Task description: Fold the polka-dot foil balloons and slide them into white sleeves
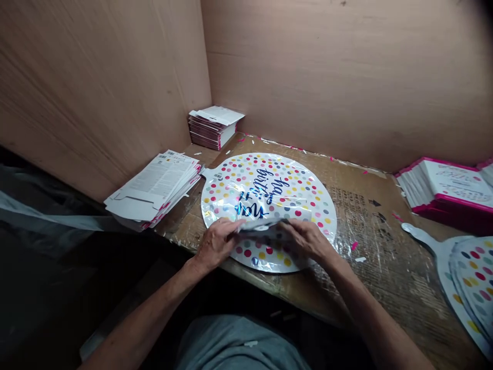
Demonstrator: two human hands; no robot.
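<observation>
Between my two hands, a thin folded foil balloon [264, 224] is seen nearly edge-on, greyish and blurred. My left hand [219, 240] pinches its left end, and my right hand [308, 237] grips the right end, fingers partly hidden. Right below it lies a flat round foil balloon [300, 177], white with coloured dots and blue "happy birthday" lettering. Its short neck points left. Whether the folded piece touches the flat balloon, I cannot tell.
Printed white card packets [154, 185] are piled at the left, with another stack [215, 121] in the back corner. Pink-edged packets [454, 185] stand at the right, near more dotted balloons [470, 277]. Scraps litter the cardboard-covered table [370, 267]; wooden panels [327, 77] enclose it.
</observation>
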